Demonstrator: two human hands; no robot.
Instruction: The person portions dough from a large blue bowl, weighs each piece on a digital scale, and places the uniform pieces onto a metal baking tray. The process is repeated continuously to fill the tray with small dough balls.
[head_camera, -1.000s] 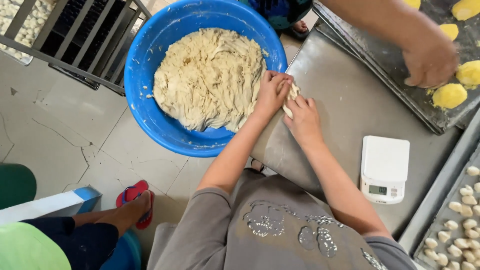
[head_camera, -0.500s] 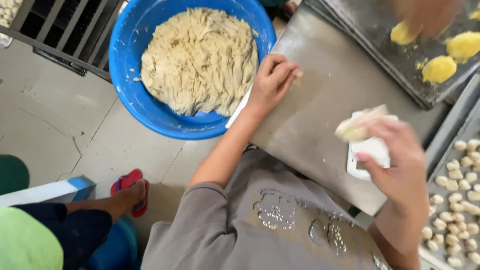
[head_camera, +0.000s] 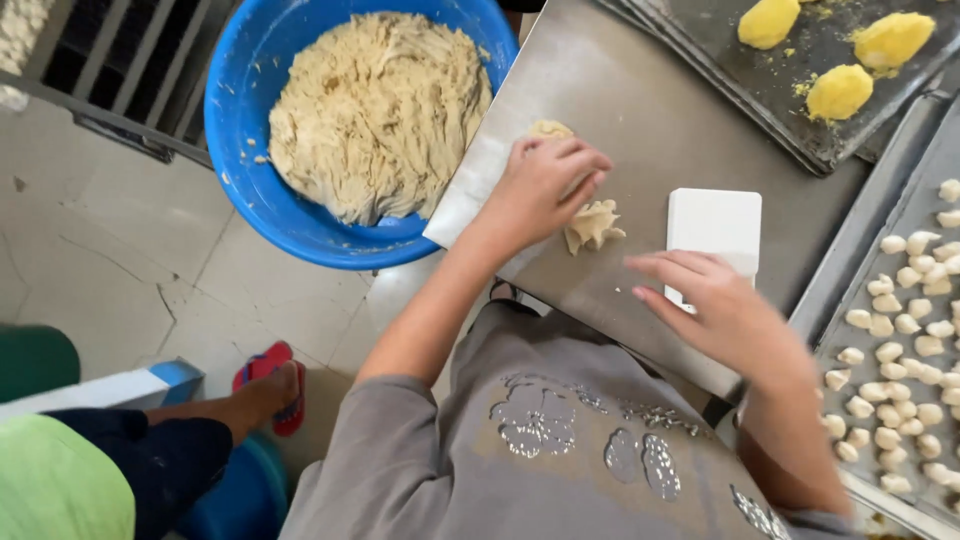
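We see the left hand (head_camera: 545, 185) pressed down on a small dough piece (head_camera: 592, 225) on the steel surface (head_camera: 640, 110), fingers curled together over it, so its grip is closed on the dough; the piece pokes out ragged below the fingertips, likely because it is being pinned in place while worked. The forearm runs up from the lower left, wrist bent over the surface edge. The right hand (head_camera: 725, 310) hovers just in front of the white scale (head_camera: 713, 230), fingers spread and loose, holding nothing; it looks blurred, palm turned down, forearm coming in from the lower right.

The blue bowl (head_camera: 245, 200) with the big dough mass (head_camera: 375, 110) sits on the floor just beside the surface, close to the left hand. A tray (head_camera: 850, 300) of small dough balls (head_camera: 900, 360) lies at the right, near the free hand. A dark tray (head_camera: 720, 40) at the top holds yellow lumps (head_camera: 838, 92). Another person's foot in a red sandal (head_camera: 272, 385) shows at the lower left.
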